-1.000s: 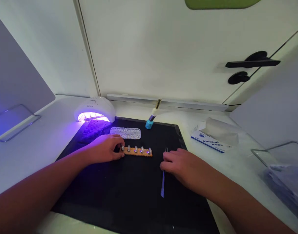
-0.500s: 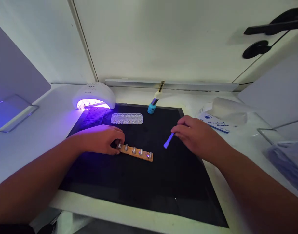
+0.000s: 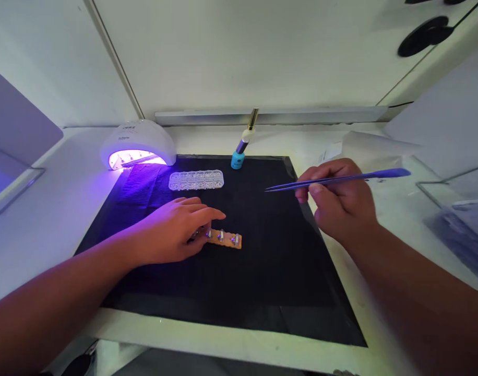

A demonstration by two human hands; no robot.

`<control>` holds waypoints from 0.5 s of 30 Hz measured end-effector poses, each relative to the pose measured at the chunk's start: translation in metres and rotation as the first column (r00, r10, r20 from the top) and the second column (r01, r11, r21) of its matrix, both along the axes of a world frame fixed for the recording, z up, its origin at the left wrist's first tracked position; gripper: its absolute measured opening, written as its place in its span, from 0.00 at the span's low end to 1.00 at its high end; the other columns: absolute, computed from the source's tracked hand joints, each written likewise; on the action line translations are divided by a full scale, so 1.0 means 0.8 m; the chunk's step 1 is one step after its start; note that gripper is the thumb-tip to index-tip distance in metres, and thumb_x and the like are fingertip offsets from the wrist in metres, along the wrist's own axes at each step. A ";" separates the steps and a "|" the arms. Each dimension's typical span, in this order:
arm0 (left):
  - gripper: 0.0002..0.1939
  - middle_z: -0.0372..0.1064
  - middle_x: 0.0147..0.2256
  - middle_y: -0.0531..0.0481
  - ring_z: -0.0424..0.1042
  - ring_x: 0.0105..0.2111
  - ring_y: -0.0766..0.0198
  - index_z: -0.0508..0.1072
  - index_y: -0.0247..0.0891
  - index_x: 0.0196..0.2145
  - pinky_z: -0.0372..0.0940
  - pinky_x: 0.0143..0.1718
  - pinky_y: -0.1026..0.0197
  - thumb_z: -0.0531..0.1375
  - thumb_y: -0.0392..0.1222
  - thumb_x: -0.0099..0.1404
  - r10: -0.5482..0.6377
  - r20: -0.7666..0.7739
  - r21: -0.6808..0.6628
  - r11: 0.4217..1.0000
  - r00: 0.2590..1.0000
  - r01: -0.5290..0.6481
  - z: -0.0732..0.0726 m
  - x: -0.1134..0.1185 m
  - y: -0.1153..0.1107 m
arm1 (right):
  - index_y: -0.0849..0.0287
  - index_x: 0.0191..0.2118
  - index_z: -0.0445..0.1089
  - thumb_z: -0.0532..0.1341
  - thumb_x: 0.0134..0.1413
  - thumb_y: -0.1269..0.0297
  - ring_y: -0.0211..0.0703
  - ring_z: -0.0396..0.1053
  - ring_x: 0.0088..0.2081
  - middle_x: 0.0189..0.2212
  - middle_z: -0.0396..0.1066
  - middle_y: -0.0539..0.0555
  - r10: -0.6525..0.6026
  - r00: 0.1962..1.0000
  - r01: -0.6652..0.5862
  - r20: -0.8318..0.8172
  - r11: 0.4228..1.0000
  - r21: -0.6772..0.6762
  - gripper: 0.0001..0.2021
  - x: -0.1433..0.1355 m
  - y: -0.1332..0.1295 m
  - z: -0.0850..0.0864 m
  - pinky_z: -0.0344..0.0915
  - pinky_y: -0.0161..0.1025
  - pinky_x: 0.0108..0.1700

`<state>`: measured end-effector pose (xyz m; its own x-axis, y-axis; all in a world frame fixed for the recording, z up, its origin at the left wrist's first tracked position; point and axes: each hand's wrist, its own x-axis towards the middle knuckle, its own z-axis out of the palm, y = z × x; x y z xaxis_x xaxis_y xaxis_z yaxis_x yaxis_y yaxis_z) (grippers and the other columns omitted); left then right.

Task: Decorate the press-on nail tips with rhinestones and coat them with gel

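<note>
Black mat, lying flat on a white table. On the mat, near its middle: wooden strip set with small clear nail tips in a row, its left end covered by the left hand, which lies palm down with fingers spread loosely over it, touching the strip. Right hand, raised above the mat's right edge, fingers and thumb pinched on purple tweezers; the tweezers are held nearly level, tips pointing left, well apart from the strip. At the back of the mat: clear box with many small compartments; just beyond it to the right, blue bottle with a tilted cap. Back left corner: white nail lamp, lit violet inside. Right of the mat, partly behind the right hand: white packet.
</note>
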<state>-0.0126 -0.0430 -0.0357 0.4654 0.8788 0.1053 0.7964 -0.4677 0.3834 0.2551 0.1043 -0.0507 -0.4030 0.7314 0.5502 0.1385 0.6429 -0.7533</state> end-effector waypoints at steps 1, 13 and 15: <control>0.20 0.74 0.37 0.51 0.72 0.40 0.60 0.66 0.38 0.53 0.66 0.43 0.54 0.57 0.31 0.64 -0.005 -0.002 0.008 1.000 1.000 0.005 -0.002 0.000 0.000 | 0.54 0.34 0.61 0.61 0.50 0.68 0.39 0.66 0.23 0.26 0.69 0.48 0.028 0.998 -0.030 -0.049 0.999 -0.040 0.07 -0.003 0.000 -0.001 0.63 0.40 0.26; 0.18 0.75 0.39 0.52 0.72 0.39 0.62 0.66 0.40 0.53 0.65 0.42 0.56 0.55 0.31 0.66 -0.025 0.000 0.060 0.998 1.000 0.025 -0.006 0.002 0.002 | 0.54 0.27 0.59 0.61 0.51 0.68 0.38 0.66 0.15 0.18 0.72 0.45 0.095 0.931 -0.230 -0.353 0.904 -0.361 0.08 -0.016 0.015 0.005 0.63 0.37 0.18; 0.17 0.75 0.39 0.52 0.72 0.39 0.62 0.66 0.40 0.52 0.63 0.43 0.55 0.55 0.31 0.66 -0.030 -0.013 0.059 0.998 0.999 0.031 -0.006 0.002 0.002 | 0.54 0.28 0.59 0.62 0.51 0.67 0.38 0.67 0.16 0.19 0.72 0.45 0.089 0.929 -0.235 -0.360 0.892 -0.386 0.09 -0.016 0.016 0.004 0.62 0.37 0.18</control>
